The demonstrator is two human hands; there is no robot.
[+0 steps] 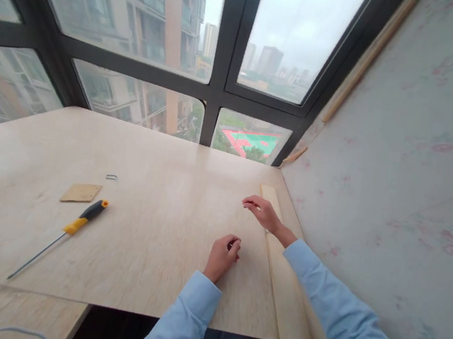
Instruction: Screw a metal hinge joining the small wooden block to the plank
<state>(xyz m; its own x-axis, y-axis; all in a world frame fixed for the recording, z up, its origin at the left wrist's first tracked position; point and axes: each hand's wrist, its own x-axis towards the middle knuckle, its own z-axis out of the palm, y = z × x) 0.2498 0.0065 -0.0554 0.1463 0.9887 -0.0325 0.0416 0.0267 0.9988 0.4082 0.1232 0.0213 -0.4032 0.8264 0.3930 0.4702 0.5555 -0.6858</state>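
My left hand [223, 255] is just above or on the pale wooden tabletop [148, 259], its fingers curled in toward the thumb. What it holds, if anything, is hidden by the fingers. Farther forward and to the right, my right hand [261, 210] has its thumb and fingertips pressed together; anything between them is too small to make out. Beneath the right wrist runs a long, narrow wooden board [287, 305], lying along the right side of the table and jutting past its front edge.
On the left lie a yellow-and-black screwdriver [77, 223], a small square wooden piece [80, 193] and thin metal hex keys [112, 178]. Dark-framed windows [221, 57] rise behind the table. A flowered wall [396, 175] bounds the right. A pale cable [17, 330] lies at lower left.
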